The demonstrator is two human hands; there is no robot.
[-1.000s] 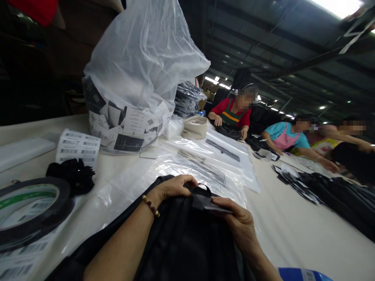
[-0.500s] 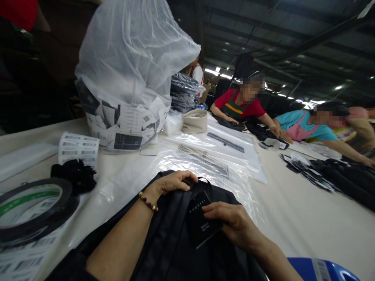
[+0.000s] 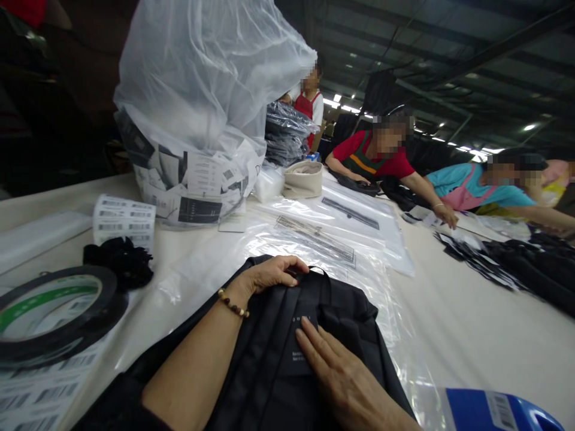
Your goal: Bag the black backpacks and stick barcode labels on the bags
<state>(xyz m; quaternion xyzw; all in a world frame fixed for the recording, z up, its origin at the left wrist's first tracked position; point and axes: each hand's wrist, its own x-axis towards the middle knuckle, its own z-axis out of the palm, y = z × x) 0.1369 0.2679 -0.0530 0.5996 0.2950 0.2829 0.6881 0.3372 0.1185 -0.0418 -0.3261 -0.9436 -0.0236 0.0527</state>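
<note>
A black fabric bag [image 3: 260, 341] with a thin loop at its top lies in front of me on the table. My left hand [image 3: 274, 274], below a beaded bracelet, is closed on the bag's top edge beside the loop. A black hang tag [image 3: 294, 353] with pale print rests on the bag's front. My right hand [image 3: 335, 371] lies flat over part of that tag, fingers stretched out. Beneath and beyond the bag are clear plastic bags [image 3: 359, 263] with printed panels.
To the left are a tape roll [image 3: 58, 353], a barcode label roll [image 3: 123, 218], a black fabric bundle [image 3: 119, 263] and a big plastic sack [image 3: 197, 197] of tags. A blue object [image 3: 471, 413] lies at lower right. Co-workers [image 3: 377, 152] lean over the table beyond.
My right hand has gone from holding the tag's edge, with the tag tilted, to lying flat on it. My left hand stays at the bag's top. A co-worker's hand has moved right.
</note>
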